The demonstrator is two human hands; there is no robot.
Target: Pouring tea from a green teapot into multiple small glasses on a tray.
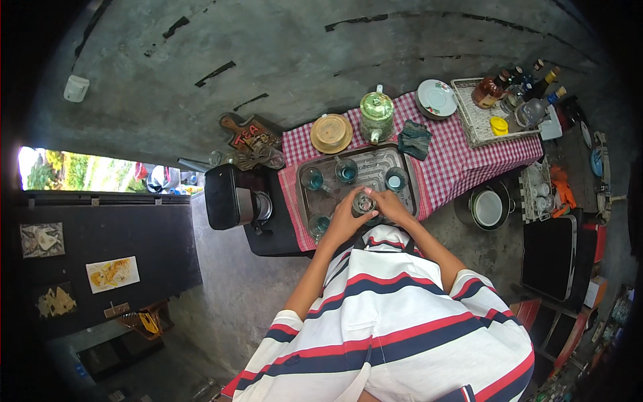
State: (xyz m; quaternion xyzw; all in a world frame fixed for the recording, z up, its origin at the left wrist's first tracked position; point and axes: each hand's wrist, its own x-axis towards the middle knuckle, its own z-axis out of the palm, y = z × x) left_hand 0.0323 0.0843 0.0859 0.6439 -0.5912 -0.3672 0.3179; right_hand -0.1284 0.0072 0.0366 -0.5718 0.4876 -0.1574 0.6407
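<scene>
A clear glass (364, 204) is between my hands above the near edge of a metal tray (375, 157). My left hand (346, 218) is closed around its left side, with the thumb in front. My right hand (391, 206) has its fingertips at the glass's rim and right side. On the tray stand several bluish glass cups: one cup (312, 179) at the left, another cup (346, 170) at the back, a third cup (396, 179) at the right. A further cup (319, 224) sits beside my left wrist. What lies under my hands is hidden.
A checkered cloth (444, 157) covers the table. Behind the tray are a green teapot (377, 115), a wooden bowl (331, 133), a dark folded cloth (414, 139) and plates (437, 99). A bottle-filled basket (471, 118) stands right, a black coffee machine (228, 196) left.
</scene>
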